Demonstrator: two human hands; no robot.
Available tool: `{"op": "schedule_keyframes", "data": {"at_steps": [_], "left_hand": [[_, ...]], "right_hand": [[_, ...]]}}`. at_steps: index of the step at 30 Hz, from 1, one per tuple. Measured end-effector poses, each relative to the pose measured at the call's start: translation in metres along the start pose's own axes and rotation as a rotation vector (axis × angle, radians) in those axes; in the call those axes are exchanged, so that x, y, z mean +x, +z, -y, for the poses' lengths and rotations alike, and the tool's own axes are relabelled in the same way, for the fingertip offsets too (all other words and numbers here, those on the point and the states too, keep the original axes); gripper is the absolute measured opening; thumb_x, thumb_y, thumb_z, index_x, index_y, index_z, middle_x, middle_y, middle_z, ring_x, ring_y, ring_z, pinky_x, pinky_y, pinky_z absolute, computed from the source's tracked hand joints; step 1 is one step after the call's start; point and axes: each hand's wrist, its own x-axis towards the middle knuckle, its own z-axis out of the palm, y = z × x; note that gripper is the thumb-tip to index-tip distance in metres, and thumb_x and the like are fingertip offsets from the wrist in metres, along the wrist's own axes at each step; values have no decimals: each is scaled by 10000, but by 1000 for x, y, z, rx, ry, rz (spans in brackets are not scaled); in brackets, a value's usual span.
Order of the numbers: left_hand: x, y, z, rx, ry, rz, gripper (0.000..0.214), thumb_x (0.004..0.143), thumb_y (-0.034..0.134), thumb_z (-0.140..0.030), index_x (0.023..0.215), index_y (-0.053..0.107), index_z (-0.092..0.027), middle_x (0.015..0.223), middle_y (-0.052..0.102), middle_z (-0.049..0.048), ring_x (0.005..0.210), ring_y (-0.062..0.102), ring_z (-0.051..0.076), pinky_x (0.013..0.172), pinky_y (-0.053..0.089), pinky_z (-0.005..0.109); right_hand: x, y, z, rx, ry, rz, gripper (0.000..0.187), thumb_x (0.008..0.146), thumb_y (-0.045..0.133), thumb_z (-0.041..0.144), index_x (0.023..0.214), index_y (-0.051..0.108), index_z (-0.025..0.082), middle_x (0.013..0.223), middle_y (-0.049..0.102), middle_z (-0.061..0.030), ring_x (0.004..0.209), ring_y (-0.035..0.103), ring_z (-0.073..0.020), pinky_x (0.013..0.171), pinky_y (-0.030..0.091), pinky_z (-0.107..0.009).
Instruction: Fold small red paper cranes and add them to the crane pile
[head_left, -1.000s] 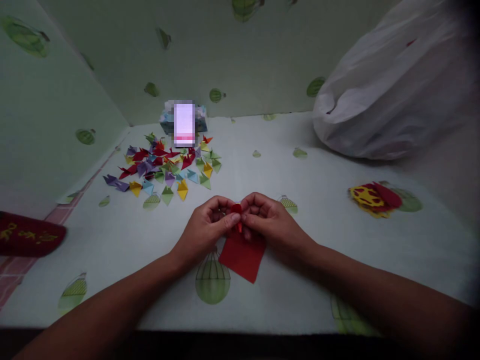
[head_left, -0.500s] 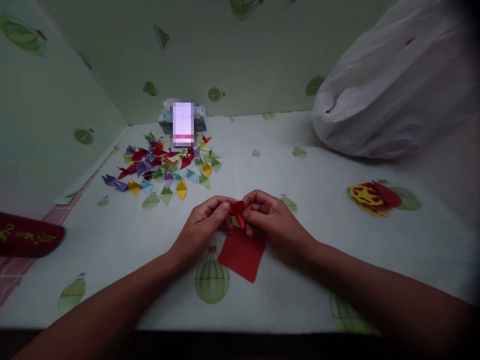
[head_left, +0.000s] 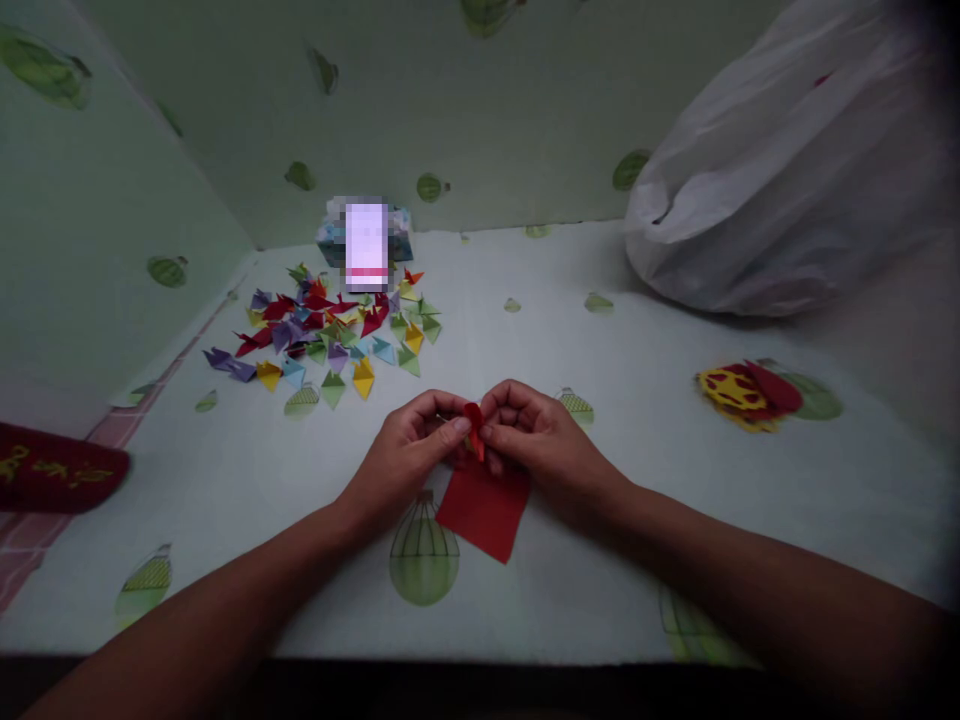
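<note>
At the near middle of the counter [head_left: 562, 610], a two-handed paper manipulation. The left hand [head_left: 420, 435] and right hand [head_left: 532, 430] meet almost fingertip to fingertip, both curled in, thumbs brought against the fingers. Between them a small red paper piece [head_left: 475, 430], gripped by its left side in one hand and its right side in the other. It stands roughly upright, rounded at the top, narrowing downward; fingers cover part of it, so the exact fold lines cannot be read.

Directly below the hands, a red square sheet [head_left: 484, 515] lies set at an angle on the cloth, its far edge partly covered by them.

Surroundings: beyond the left hand, a loose spread of folded paper shapes [head_left: 334, 388] in green, yellow, purple, blue and red. Behind the spread, a lit phone [head_left: 367, 240], screen blurred, in front of a patterned box [head_left: 403, 245]. Far right, a white plastic bag [head_left: 750, 210]; nearer, a red and yellow cut-out [head_left: 739, 390].

Judgement: step in hand looks like fine shaping or creasing of the small piece, part-way by its curved look. Next move calls for light, opposed pinches with edges aligned; pulling the hands apart unevenly could skew the crease or tear thin paper.
</note>
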Motion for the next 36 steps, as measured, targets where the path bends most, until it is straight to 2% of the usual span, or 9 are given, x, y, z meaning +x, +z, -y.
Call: {"op": "schedule_keyframes", "data": {"at_steps": [10, 19, 27, 36], "left_hand": [[1, 4, -4, -14, -53, -50, 189, 781, 725, -224, 922, 638, -134, 728, 662, -2, 661, 602, 95, 643, 485, 212], [0, 5, -8, 57, -59, -101, 207, 737, 735, -227, 883, 615, -144, 757, 628, -6, 661, 575, 98, 630, 460, 227], [0, 3, -9, 112, -59, -94, 168, 736, 713, -211, 851, 608, -149, 733, 614, -14, 658, 555, 99, 615, 433, 222], [0, 2, -9, 81, -61, -79, 176, 748, 724, -217, 861, 606, -152, 720, 617, -20, 634, 565, 96, 611, 459, 222]], "right_hand": [[0, -2, -3, -18, -4, 23, 140, 792, 660, 189, 857, 536, 193, 586, 612, 47, 507, 525, -84, 538, 387, -221], [0, 0, -1, -74, 3, 34, 125, 794, 645, 182, 846, 534, 204, 575, 615, 42, 496, 535, -101, 531, 400, -235], [1, -2, -2, -114, -16, 27, 110, 800, 645, 211, 816, 538, 197, 535, 600, 41, 489, 534, -104, 515, 397, -230], [0, -2, -1, -131, -17, 21, 154, 816, 673, 263, 815, 533, 198, 614, 623, 31, 495, 541, -97, 500, 405, -231]]}}
